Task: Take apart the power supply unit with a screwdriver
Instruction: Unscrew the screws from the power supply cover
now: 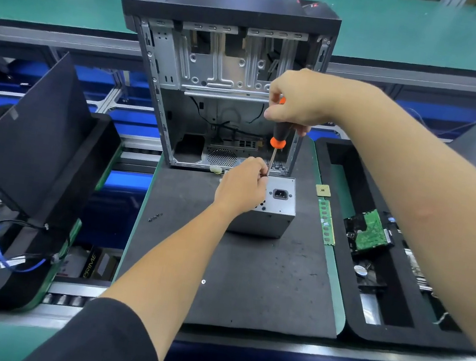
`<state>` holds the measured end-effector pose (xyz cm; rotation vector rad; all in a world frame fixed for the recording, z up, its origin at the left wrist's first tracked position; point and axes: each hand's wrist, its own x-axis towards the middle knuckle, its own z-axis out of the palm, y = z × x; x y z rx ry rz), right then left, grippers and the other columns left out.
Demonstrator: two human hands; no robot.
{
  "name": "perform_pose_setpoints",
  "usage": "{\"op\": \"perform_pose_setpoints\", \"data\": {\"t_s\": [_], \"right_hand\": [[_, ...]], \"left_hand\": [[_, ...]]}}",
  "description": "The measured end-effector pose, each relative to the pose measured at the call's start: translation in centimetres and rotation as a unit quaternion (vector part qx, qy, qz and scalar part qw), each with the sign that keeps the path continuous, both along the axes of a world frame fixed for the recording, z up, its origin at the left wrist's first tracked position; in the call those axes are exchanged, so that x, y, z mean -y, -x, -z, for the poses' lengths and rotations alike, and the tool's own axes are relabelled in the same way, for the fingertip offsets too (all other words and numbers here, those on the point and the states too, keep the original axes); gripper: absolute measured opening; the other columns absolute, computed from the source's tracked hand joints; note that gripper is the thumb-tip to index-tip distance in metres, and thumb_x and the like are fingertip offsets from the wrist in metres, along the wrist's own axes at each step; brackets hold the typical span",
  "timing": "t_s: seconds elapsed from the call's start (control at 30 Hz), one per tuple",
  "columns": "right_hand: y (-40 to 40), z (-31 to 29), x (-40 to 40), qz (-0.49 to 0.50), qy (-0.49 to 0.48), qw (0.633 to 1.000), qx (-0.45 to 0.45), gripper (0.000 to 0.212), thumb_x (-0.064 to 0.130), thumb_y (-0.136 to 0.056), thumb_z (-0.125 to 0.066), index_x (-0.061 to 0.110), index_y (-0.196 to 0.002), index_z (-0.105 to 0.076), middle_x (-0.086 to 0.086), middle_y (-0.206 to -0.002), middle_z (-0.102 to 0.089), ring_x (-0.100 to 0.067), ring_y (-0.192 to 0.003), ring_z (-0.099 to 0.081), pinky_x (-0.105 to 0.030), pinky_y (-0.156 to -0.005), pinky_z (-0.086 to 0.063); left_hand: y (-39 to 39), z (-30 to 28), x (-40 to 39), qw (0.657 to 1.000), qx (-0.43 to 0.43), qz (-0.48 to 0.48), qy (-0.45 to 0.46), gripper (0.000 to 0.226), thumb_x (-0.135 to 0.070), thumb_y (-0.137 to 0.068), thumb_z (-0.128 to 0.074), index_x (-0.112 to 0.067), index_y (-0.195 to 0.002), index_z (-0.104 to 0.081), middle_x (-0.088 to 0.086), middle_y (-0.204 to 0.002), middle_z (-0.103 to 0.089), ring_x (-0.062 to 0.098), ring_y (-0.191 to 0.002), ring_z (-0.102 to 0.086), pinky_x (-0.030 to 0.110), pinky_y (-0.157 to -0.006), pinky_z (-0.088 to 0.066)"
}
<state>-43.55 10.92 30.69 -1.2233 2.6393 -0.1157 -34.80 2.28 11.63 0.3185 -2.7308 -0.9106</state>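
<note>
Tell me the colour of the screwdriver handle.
Black with orange ends on the screwdriver, gripped by the right hand; the head view shows it.

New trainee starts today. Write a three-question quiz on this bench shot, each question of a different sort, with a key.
1. True or false: the right hand grips the screwdriver by its handle.
2. The left hand rests on: A) the computer case; B) the power supply unit; C) the memory stick.
3. Fill in: the screwdriver stands nearly ____, tip down at the unit's far top edge.

Key: 1 true; 2 B; 3 upright.
</note>
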Motion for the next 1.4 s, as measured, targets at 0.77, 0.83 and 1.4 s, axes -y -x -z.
{"op": "perform_pose_setpoints", "data": {"t_s": [0.77, 0.83, 1.4], "right_hand": [[-0.8, -0.9, 0.3, -0.037, -0.020, 0.999, -0.014, 0.020, 0.027, -0.093, -0.053, 0.009, -0.098, -0.060, 0.001, -0.062, -0.066, -0.015, -0.055, -0.067, -0.029, -0.060, -0.045], [-0.8, -1.5, -0.1, -0.062, -0.041, 0.997, 0.005, 0.013, 0.024, -0.090, -0.061, 0.015, -0.100, -0.060, 0.004, -0.071, -0.068, -0.010, -0.059, -0.067, -0.030, -0.063, -0.046], [-1.0, -1.2, 0.0, -0.084, -0.009, 0.996, -0.002, 0.015, 0.016, -0.085, -0.065, 0.018, -0.096, -0.056, 0.002, -0.077, -0.065, -0.019, -0.071, -0.067, -0.029, -0.060, -0.043]], "left_hand": [[-0.2, 0.5, 0.2, 1.000, -0.028, 0.002, -0.007, 0.019, -0.017, -0.091, -0.050, -0.024, -0.073, -0.047, 0.000, -0.085, -0.054, 0.021, -0.080, -0.055, 0.043, -0.075, -0.051], [-0.1, 0.5, 0.2, 0.999, -0.030, 0.000, -0.013, 0.013, -0.017, -0.090, -0.051, -0.023, -0.078, -0.051, -0.003, -0.082, -0.053, 0.019, -0.080, -0.055, 0.042, -0.075, -0.051], [0.1, 0.7, 0.5, 0.999, -0.044, 0.006, -0.017, 0.008, -0.016, -0.089, -0.053, -0.021, -0.082, -0.052, -0.010, -0.071, -0.045, 0.016, -0.071, -0.051, 0.037, -0.070, -0.049]]}}
